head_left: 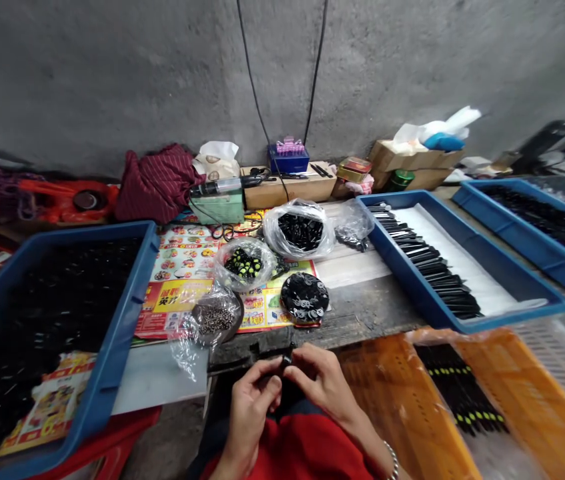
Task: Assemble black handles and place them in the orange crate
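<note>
At the near edge of the bench [362,313], in the head view, a small black part [287,361] sits between the fingertips of both hands. The left hand [251,405] pinches it from the left, thumb and forefinger closed; the right hand [325,381] grasps it from the right, thumb below forefinger. Neither hand is clearly nearer, as both touch it. Its long axis seems to tilt up and away from the body, slightly rightward, though the fingers hide much of it. Just beyond lie the dish [305,323] and, farther left, the metal bits [215,320].
</note>
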Tool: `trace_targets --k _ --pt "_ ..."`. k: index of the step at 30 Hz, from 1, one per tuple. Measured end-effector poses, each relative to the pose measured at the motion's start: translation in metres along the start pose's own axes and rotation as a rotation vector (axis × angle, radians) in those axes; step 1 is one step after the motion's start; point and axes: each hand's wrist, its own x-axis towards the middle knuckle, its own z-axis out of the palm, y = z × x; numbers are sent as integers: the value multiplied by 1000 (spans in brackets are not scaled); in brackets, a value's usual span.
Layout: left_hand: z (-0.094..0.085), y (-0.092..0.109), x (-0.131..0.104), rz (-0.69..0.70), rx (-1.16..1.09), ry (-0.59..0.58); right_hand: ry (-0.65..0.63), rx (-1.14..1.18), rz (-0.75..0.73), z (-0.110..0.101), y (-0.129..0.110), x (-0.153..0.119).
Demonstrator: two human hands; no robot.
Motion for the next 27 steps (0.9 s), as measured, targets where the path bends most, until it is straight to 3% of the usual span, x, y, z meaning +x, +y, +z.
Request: trace_targets --k 3,7,9,12,14,18,23,27 --pt "0 2 -3 19 11 -20 -115 33 46 -4 -4 4" --pt "2 3 -5 6 -11 -29 -275 292 261 -2 0 5" --pt "3 4 -6 0 -18 -26 -208 305 254 0 3 2" --pt "6 4 -7 -2 -24 -26 -28 111 54 0 1 -5" --pt "8 4 -8 2 -23 -22 -30 -9 -37 -2 -2 -8" --pt "6 2 -9 -4 -13 -37 -156 -60 -30 -8 -7 -5" --pt "0 -2 -9 -2 -9 -35 -304 79 47 -10 -1 6" --pt "-1 -1 -9 -45 -39 -35 -404 284 250 -6 6 8"
